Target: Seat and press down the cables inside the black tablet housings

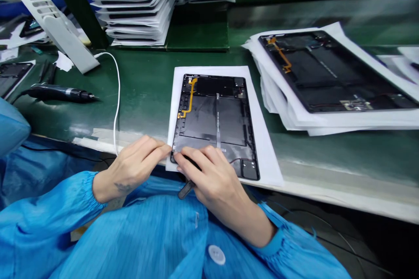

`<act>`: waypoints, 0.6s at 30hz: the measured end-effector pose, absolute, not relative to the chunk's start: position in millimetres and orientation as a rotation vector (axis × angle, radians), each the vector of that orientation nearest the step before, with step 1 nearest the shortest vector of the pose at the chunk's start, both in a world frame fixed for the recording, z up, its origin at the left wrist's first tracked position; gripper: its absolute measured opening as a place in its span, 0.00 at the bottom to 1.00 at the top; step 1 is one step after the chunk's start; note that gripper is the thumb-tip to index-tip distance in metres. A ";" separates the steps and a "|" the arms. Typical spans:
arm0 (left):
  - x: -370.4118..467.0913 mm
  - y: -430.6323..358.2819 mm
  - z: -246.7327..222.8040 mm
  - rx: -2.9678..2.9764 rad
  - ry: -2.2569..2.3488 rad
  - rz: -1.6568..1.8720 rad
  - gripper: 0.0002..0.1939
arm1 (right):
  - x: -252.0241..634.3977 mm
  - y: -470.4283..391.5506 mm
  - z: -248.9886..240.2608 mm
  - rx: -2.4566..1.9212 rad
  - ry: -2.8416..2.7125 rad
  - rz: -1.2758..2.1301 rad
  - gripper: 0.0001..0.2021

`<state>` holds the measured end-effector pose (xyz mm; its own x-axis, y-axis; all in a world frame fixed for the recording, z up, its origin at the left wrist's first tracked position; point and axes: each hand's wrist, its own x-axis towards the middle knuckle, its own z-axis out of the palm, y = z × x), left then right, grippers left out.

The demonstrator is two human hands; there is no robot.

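Observation:
A black tablet back housing (pixel 203 117) lies inside up on a white sheet (pixel 265 157) at the bench's front edge. An orange flex cable (pixel 191 98) runs down its upper left part. The fingers of my left hand (pixel 134 163) are pressed together at the housing's lower left corner, gripping its edge. My right hand (pixel 212 172) lies over the bottom edge, its fingers closed around a dark, flat-ended hand tool (pixel 186 190). Only that tool's rear end sticks out; its tip is hidden under the fingers.
At right, another tablet housing (pixel 330 69) rests on stacked white sheets (pixel 278 104). A tall pile of white sheets (pixel 137 4) stands behind. To the left are an electric screwdriver (pixel 62 93), a white slatted device (pixel 65 39) and its white cable (pixel 118 91). A blue-sleeved person (pixel 13 126) is alongside.

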<state>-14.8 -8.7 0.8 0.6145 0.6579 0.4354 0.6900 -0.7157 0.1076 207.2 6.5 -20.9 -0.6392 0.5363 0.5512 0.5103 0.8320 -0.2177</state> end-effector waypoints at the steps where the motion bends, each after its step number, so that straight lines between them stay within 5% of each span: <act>1: -16.0 -9.6 -0.2 -2.753 -1.141 -0.709 0.11 | 207.3 7.0 -21.3 -0.751 -2.400 0.036 0.13; 8: -16.4 -14.4 3.8 -2.679 -0.915 -0.538 0.14 | 207.4 8.0 -21.6 -0.735 -2.437 0.059 0.15; 13: -6.7 -19.2 14.6 -2.562 -0.814 -0.269 0.12 | 219.8 12.5 -2.1 -0.732 -2.393 0.311 0.36; 18: -13.1 -7.5 9.3 -2.756 -0.922 -0.481 0.12 | 233.1 15.2 10.1 -0.809 -2.374 0.111 0.20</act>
<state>-13.1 -7.5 9.3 0.7531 0.5482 0.3636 0.6119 -0.7867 -0.0813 233.1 15.2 10.1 -0.6197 0.5770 0.5320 0.5249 0.8086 -0.2656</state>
